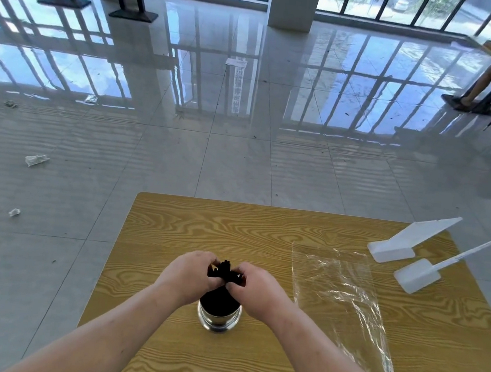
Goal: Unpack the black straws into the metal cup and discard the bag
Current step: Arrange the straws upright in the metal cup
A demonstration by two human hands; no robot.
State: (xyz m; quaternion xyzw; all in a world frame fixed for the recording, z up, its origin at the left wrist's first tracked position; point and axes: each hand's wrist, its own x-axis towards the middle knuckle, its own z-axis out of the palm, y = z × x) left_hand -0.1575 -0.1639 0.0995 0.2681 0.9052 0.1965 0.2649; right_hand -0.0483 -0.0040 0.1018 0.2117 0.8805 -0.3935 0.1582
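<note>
Head cam, one frame. We see a wood-grain table (175, 233) w/ a metal cup (218, 320) standing upright near its middle, close to the near edge

Black straws (225, 271): bundle stands in the cup, lower ends inside, tops sticking up above the rim. Cup interior reads dark; we can't tell how deep the straws sit

Left hand (190, 273): closed round the upper part of the bundle from the left, fingers curled onto the straws. Right hand (254, 287): same from the right, thumb and fingertips pinching the bundle. Both hands meet over the cup, nearly touching each other, straw tops poking out between them. Forearms come in from the bottom of the frame, one either side of the cup

Bag (338, 297): clear plastic, lying flat and crinkled on the table to the right of the cup, apart from it, running toward the near right edge. Looks empty; no hand on it

Far right of table: two white plastic pieces — a wedge-shaped stand (405, 244) and a scoop-like piece w/ a long handle (426, 273), just beside each other, beyond the bag

Surroundings: glossy tiled floor (240, 161) w/ a few bits of crumpled paper (35, 160) to the left. Windows along the far wall
</note>
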